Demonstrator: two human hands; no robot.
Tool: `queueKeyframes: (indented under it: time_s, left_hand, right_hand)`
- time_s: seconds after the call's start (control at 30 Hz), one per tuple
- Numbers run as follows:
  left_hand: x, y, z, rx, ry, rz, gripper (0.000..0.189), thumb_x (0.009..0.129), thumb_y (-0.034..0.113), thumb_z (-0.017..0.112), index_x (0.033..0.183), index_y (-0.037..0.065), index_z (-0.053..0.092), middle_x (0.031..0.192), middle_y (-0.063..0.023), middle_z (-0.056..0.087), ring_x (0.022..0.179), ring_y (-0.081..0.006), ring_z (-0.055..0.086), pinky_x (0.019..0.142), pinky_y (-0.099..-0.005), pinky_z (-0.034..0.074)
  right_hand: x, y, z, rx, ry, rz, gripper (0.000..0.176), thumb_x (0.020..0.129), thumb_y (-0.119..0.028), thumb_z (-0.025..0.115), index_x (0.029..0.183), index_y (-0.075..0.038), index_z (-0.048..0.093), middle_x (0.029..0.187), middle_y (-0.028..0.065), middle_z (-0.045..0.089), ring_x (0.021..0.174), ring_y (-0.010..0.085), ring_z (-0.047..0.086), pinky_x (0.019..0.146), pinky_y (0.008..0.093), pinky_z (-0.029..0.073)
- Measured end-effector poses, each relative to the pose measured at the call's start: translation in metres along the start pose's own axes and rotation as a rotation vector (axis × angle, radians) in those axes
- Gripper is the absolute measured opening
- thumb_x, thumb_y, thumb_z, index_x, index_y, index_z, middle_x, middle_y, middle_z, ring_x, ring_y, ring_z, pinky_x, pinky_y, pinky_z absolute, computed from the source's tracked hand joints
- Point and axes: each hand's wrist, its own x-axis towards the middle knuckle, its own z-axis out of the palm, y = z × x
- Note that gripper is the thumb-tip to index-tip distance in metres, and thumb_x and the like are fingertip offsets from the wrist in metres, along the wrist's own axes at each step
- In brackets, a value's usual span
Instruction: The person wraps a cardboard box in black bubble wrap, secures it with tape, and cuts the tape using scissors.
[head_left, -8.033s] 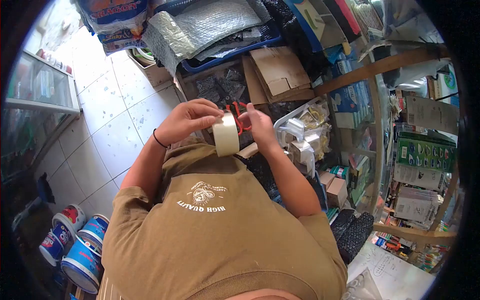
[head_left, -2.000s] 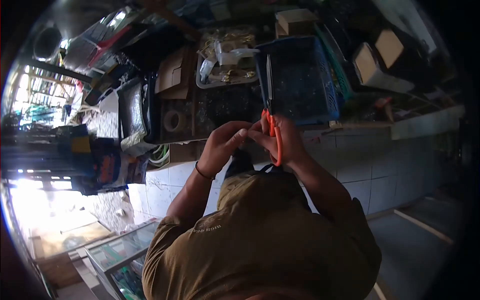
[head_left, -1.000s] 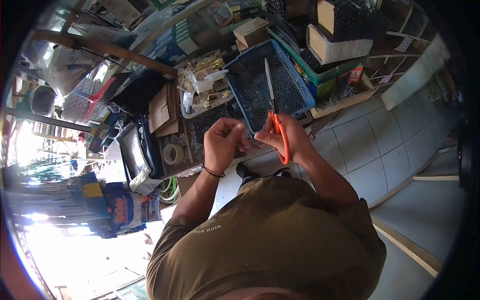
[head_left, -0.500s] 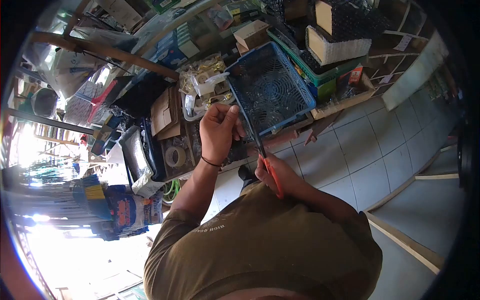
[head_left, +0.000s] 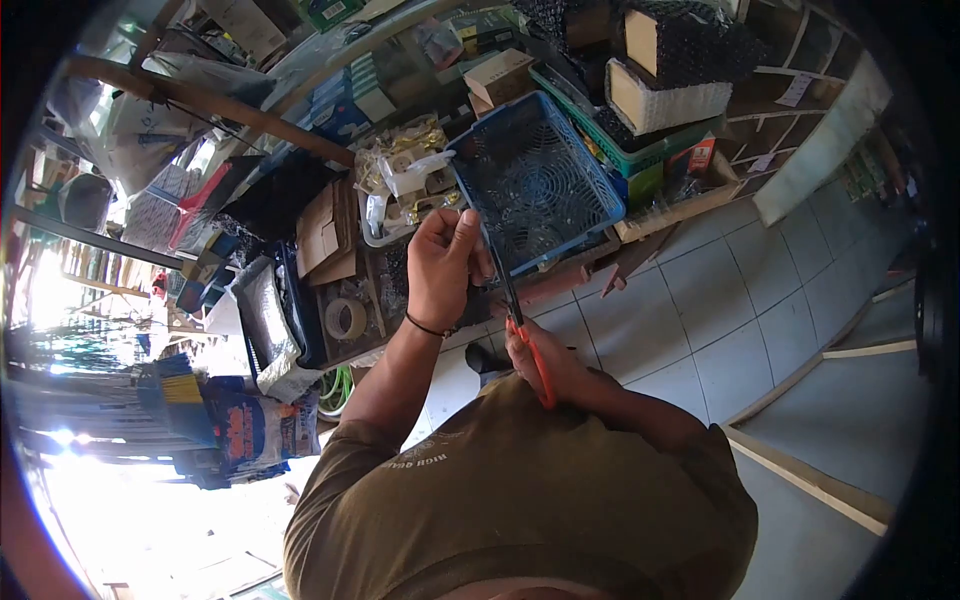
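My right hand [head_left: 548, 362] grips a pair of scissors [head_left: 537, 358] by the orange handles, the dark blades pointing away from my body. Beside the blades, my left hand [head_left: 442, 265] is closed, its thumb pressed near the curled fingers. Whatever it pinches is too small or too hidden to make out. Just beyond both hands lies a blue plastic basket [head_left: 606, 205] with a patterned mesh bottom. A white tray [head_left: 375, 238] of brass-coloured and white pieces stands behind my left hand.
A roll of tape [head_left: 346, 316] and folded cardboard [head_left: 322, 232] lie left on the bench. Bubble-wrapped boxes [head_left: 680, 105] are stacked over a green basket [head_left: 640, 158] at the right. A wooden bar [head_left: 210, 108] crosses the upper left, and tiled floor [head_left: 700, 290] shows at right.
The scissors and my right hand have shifted slightly toward my body and left, and the handles stand a little more upright. My left hand keeps nearly the same closed pose.
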Motion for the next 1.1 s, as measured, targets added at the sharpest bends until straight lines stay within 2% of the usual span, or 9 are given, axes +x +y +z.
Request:
queueKeyframes:
  time_s: [0.23, 0.3, 0.47, 0.67, 0.73, 0.77, 0.83, 0.93, 1.1]
  left_hand:
    - [-0.002, -0.006, 0.002, 0.089, 0.018, -0.009, 0.026, 0.091, 0.027, 0.053, 0.076, 0.006, 0.046, 0.059, 0.0007, 0.048, 0.044, -0.0066, 0.047, 0.038, -0.0191, 0.033]
    - [-0.001, -0.010, 0.002, 0.063, 0.029, 0.012, 0.023, 0.089, 0.021, 0.056, 0.079, 0.003, 0.046, 0.055, -0.0011, 0.048, 0.043, -0.0071, 0.048, 0.039, -0.0198, 0.034]
    - [-0.004, -0.017, 0.005, 0.043, 0.059, 0.044, 0.024, 0.089, 0.020, 0.057, 0.077, 0.003, 0.045, 0.055, -0.0010, 0.048, 0.042, -0.0070, 0.045, 0.039, -0.0203, 0.034]
    - [-0.005, -0.021, 0.006, -0.018, 0.070, 0.063, 0.025, 0.089, 0.021, 0.057, 0.074, 0.005, 0.043, 0.055, -0.0007, 0.047, 0.042, -0.0067, 0.043, 0.039, -0.0204, 0.034]
    - [-0.006, -0.023, 0.006, -0.044, 0.077, 0.066, 0.026, 0.089, 0.021, 0.057, 0.074, 0.005, 0.043, 0.055, -0.0005, 0.047, 0.042, -0.0066, 0.043, 0.038, -0.0202, 0.033]
    - [-0.006, -0.023, 0.007, -0.052, 0.073, 0.061, 0.026, 0.089, 0.021, 0.057, 0.074, 0.005, 0.043, 0.055, -0.0004, 0.046, 0.042, -0.0065, 0.043, 0.038, -0.0200, 0.033]
    - [-0.007, -0.025, 0.007, -0.060, 0.067, 0.054, 0.026, 0.089, 0.021, 0.057, 0.073, 0.005, 0.042, 0.055, -0.0002, 0.046, 0.042, -0.0063, 0.043, 0.038, -0.0198, 0.033]
    - [-0.007, -0.026, 0.007, -0.015, 0.079, 0.008, 0.025, 0.090, 0.020, 0.055, 0.073, 0.006, 0.044, 0.058, -0.0002, 0.047, 0.043, -0.0075, 0.043, 0.041, -0.0215, 0.035]
    - [-0.007, -0.026, 0.011, 0.065, 0.174, 0.089, 0.025, 0.088, 0.020, 0.058, 0.072, 0.006, 0.045, 0.055, 0.0003, 0.048, 0.042, -0.0066, 0.044, 0.039, -0.0209, 0.034]
  right_hand:
    - [0.002, -0.004, 0.002, -0.149, 0.046, -0.080, 0.039, 0.093, -0.040, 0.042, 0.086, -0.001, 0.041, 0.067, 0.0073, 0.045, 0.061, 0.0168, 0.044, 0.060, 0.0333, 0.040]
    - [0.002, -0.010, 0.002, -0.115, 0.049, -0.059, 0.040, 0.093, -0.040, 0.042, 0.086, -0.001, 0.041, 0.066, 0.0073, 0.044, 0.061, 0.0170, 0.043, 0.060, 0.0335, 0.040]
    - [0.006, -0.002, 0.002, -0.068, 0.044, 0.000, 0.041, 0.093, -0.041, 0.042, 0.084, -0.001, 0.041, 0.064, 0.0071, 0.043, 0.060, 0.0179, 0.042, 0.059, 0.0336, 0.039]
    - [0.003, -0.015, 0.002, -0.190, 0.108, -0.004, 0.043, 0.092, -0.041, 0.044, 0.087, 0.001, 0.045, 0.069, 0.0116, 0.051, 0.065, 0.0219, 0.052, 0.063, 0.0339, 0.043]
    - [0.003, -0.013, 0.002, -0.239, 0.089, 0.006, 0.037, 0.094, -0.037, 0.039, 0.090, 0.000, 0.040, 0.067, 0.0067, 0.045, 0.062, 0.0147, 0.044, 0.058, 0.0308, 0.040]
    - [0.002, -0.013, 0.001, -0.239, 0.091, 0.006, 0.037, 0.094, -0.037, 0.039, 0.090, 0.000, 0.040, 0.067, 0.0067, 0.045, 0.062, 0.0147, 0.044, 0.058, 0.0308, 0.040]
    - [0.002, -0.016, 0.000, -0.229, 0.113, 0.069, 0.047, 0.091, -0.044, 0.044, 0.090, 0.003, 0.046, 0.072, 0.0163, 0.054, 0.068, 0.0277, 0.057, 0.064, 0.0365, 0.044]
    - [0.001, -0.023, -0.001, -0.247, 0.112, 0.059, 0.047, 0.091, -0.044, 0.044, 0.091, 0.003, 0.047, 0.073, 0.0165, 0.055, 0.070, 0.0293, 0.059, 0.065, 0.0372, 0.045]
    - [0.000, -0.017, 0.000, -0.203, 0.105, 0.067, 0.047, 0.091, -0.045, 0.043, 0.091, 0.002, 0.047, 0.074, 0.0161, 0.055, 0.070, 0.0297, 0.057, 0.066, 0.0372, 0.044]
